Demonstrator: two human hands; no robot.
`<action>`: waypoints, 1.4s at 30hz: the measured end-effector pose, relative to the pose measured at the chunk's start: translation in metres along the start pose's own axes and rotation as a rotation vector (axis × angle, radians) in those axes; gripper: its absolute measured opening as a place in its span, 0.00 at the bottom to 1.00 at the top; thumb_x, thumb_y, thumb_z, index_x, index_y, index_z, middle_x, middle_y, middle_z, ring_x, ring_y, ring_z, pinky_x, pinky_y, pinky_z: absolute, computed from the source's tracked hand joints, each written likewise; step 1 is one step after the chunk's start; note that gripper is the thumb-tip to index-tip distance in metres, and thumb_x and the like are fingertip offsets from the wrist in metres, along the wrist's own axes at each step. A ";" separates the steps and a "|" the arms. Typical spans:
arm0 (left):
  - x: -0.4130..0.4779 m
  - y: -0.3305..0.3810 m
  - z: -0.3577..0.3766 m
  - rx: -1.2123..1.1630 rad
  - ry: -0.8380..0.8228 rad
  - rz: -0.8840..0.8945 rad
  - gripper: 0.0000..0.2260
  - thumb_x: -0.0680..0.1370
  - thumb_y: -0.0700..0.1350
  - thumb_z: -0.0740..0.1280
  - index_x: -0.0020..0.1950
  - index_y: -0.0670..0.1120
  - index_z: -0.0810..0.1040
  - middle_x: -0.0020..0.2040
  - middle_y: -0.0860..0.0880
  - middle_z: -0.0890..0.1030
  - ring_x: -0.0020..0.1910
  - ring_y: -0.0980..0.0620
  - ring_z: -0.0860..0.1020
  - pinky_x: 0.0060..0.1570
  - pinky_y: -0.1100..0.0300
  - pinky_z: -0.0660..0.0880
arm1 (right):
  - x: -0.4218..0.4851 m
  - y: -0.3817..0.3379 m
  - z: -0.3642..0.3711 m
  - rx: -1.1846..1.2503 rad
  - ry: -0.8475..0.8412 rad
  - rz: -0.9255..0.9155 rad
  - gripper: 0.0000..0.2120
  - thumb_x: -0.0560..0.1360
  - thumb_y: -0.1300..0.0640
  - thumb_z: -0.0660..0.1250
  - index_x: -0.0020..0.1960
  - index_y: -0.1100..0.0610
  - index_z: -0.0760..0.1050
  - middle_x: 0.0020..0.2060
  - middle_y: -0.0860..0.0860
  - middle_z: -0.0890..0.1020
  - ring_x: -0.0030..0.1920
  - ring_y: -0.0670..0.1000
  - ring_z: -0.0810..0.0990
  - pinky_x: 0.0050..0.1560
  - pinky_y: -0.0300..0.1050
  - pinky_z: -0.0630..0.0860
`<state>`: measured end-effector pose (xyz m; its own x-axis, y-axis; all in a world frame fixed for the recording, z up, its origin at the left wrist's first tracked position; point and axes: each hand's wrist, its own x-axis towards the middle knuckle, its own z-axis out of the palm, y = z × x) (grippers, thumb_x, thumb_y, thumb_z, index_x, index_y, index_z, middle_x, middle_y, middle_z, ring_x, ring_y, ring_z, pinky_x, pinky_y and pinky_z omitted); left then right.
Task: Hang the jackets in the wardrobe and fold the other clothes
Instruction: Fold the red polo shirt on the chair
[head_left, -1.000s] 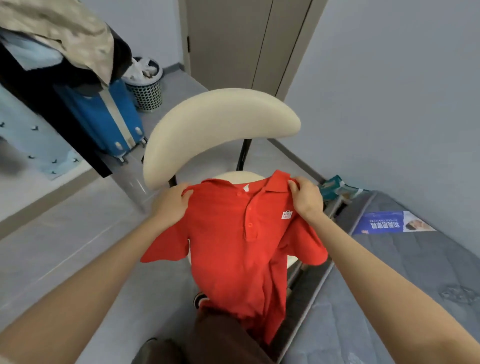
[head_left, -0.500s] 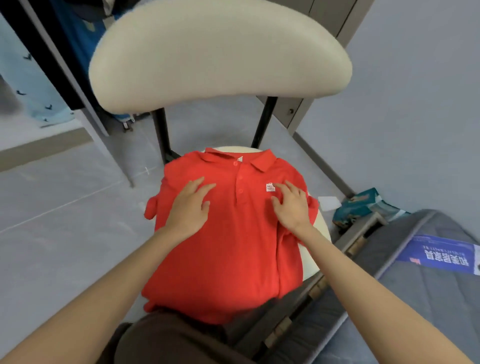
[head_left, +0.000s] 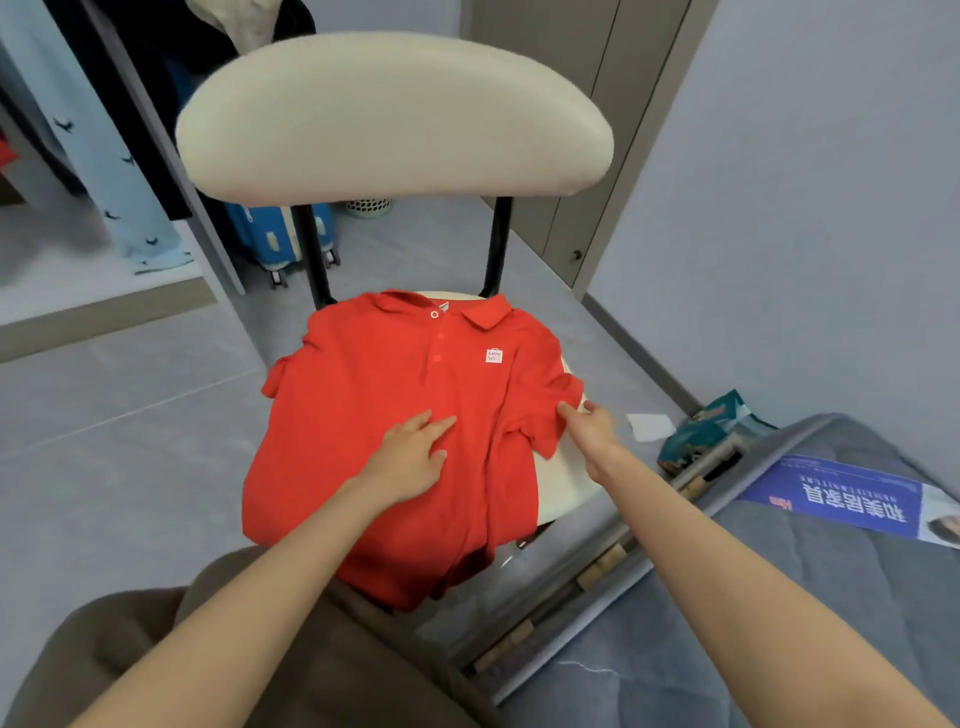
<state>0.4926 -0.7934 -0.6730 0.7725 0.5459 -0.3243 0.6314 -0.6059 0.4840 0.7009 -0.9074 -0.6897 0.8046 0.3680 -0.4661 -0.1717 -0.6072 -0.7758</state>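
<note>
Lying face-up on the seat (head_left: 563, 483), collar toward the backrest (head_left: 395, 114), hem over the front edge, shirt (head_left: 363, 395) runs lengthwise from the person: left hand (head_left: 410, 452) flat, fingers straight, mid-chest; right hand (head_left: 592, 428) touching right-edge sleeve (head_left: 545, 410), grip indiscernible.

Left hand (head_left: 410, 452) flat at frame centre, palm down, fingers straight, right hand (head_left: 589, 431) just right of it, fingers reaching up-left, grip unclear, bare forearms (head_left: 260, 571) extended from the bottom corners.
</note>
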 end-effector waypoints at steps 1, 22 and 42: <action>0.003 0.003 0.003 0.003 -0.015 -0.021 0.23 0.82 0.45 0.58 0.77 0.51 0.59 0.77 0.43 0.57 0.76 0.47 0.55 0.74 0.53 0.52 | 0.002 0.000 0.000 0.101 -0.030 0.026 0.29 0.76 0.52 0.67 0.72 0.62 0.63 0.67 0.57 0.73 0.66 0.58 0.72 0.68 0.55 0.68; 0.045 0.033 0.011 0.128 -0.067 -0.278 0.27 0.80 0.51 0.62 0.76 0.62 0.54 0.67 0.51 0.59 0.65 0.40 0.59 0.64 0.29 0.61 | 0.041 0.032 -0.065 0.173 0.293 0.084 0.20 0.82 0.57 0.57 0.73 0.60 0.65 0.67 0.59 0.72 0.66 0.61 0.71 0.66 0.53 0.68; 0.005 -0.095 -0.056 -0.208 0.583 -0.198 0.12 0.77 0.37 0.66 0.60 0.42 0.78 0.58 0.43 0.80 0.60 0.41 0.73 0.65 0.48 0.64 | -0.020 -0.061 0.081 -0.744 -0.346 -0.494 0.18 0.80 0.58 0.56 0.67 0.58 0.74 0.67 0.56 0.74 0.67 0.59 0.71 0.68 0.51 0.67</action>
<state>0.4326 -0.7010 -0.6749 0.4423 0.8959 0.0418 0.6867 -0.3683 0.6267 0.6490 -0.8206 -0.6671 0.4566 0.8177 -0.3504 0.6432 -0.5756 -0.5049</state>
